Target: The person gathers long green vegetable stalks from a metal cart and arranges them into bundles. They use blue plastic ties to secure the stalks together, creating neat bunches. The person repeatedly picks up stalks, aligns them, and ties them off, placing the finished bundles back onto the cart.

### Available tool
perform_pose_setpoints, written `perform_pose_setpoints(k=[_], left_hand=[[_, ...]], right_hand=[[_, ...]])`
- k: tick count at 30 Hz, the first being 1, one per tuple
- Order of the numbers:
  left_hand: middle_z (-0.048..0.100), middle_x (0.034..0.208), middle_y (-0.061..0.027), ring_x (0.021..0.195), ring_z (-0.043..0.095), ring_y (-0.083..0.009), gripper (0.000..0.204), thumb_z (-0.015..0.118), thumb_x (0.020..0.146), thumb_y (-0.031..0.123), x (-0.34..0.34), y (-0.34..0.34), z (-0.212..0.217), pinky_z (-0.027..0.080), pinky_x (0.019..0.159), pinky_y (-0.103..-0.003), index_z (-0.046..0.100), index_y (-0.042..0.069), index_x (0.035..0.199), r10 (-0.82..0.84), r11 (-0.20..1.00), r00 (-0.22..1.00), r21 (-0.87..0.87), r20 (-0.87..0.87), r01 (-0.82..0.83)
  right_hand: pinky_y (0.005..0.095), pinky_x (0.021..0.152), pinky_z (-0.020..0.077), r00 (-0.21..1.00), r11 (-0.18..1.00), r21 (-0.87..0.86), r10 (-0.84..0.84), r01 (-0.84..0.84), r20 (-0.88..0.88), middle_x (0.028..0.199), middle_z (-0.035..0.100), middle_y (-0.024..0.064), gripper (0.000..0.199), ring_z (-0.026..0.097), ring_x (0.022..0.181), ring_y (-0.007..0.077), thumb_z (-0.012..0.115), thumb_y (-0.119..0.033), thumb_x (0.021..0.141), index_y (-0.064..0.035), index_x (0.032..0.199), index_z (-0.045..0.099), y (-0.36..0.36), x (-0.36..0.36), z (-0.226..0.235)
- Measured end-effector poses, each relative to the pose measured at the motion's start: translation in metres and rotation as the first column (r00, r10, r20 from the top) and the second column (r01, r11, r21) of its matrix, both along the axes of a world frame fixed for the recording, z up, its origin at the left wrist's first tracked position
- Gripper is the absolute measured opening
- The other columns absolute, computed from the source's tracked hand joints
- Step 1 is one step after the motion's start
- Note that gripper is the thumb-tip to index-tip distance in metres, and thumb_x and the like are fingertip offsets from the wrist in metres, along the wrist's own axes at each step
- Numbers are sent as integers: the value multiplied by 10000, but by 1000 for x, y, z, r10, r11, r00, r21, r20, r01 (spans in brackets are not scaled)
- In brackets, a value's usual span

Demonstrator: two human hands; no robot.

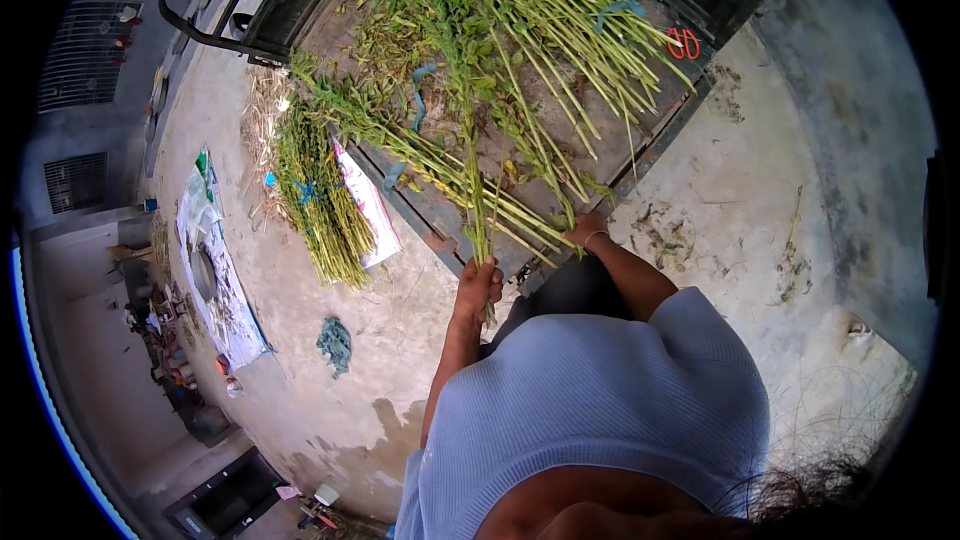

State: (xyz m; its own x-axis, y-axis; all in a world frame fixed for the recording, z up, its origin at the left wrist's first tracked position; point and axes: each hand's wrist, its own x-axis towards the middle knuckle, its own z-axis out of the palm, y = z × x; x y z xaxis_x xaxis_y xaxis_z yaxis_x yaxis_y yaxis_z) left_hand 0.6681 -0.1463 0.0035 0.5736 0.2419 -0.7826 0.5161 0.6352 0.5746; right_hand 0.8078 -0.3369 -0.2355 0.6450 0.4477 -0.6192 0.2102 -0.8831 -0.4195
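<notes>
1. Blue shirt (600, 400) fills the near view and hides the legs.
2. Left hand (478, 285) is closed around a few green stalks (480, 210) at the cart bed (660, 130) edge.
3. Right hand (585, 232) touches the stalk pile (540, 30); its grip is hard to tell.
4. Best to hold stalk ends even and tight.
5. Red scissors (684, 42) look tiny.

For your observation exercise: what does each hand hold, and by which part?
The left hand grips a bunch of green stalks near its cut lower ends. The right hand rests among more stalks; its grip cannot be told.
</notes>
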Motion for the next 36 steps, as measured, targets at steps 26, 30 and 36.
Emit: perform_pose_setpoints(k=[26, 30, 36], left_hand=[[476, 551, -19, 374, 359, -77, 250, 535, 856, 309, 21, -17, 2, 265, 324, -225, 448, 78, 894, -172, 954, 981, 234, -91, 189], [443, 514, 9, 364, 357, -63, 244, 612, 809, 278, 23, 3, 16, 246, 310, -213, 486, 68, 816, -139, 975, 982, 154, -125, 158], [594, 671, -104, 486, 556, -158, 233, 645, 763, 172, 23, 26, 23, 419, 365, -240, 547, -23, 847, -127, 984, 981, 103, -148, 143]], right_hand=[[227, 446, 421, 334, 732, 508, 389, 454, -858, 729, 567, 58, 222, 549, 556, 120, 496, -250, 868, -41, 941, 490, 50, -20, 200], [204, 394, 394, 435, 758, 627, 510, 180, -742, 615, 565, 45, 298, 520, 451, 93, 537, -319, 845, -23, 834, 505, 65, -14, 208], [217, 388, 397, 529, 717, 697, 596, -11, -604, 542, 549, 45, 379, 526, 445, 94, 578, -372, 813, -29, 683, 484, 91, -22, 218]])
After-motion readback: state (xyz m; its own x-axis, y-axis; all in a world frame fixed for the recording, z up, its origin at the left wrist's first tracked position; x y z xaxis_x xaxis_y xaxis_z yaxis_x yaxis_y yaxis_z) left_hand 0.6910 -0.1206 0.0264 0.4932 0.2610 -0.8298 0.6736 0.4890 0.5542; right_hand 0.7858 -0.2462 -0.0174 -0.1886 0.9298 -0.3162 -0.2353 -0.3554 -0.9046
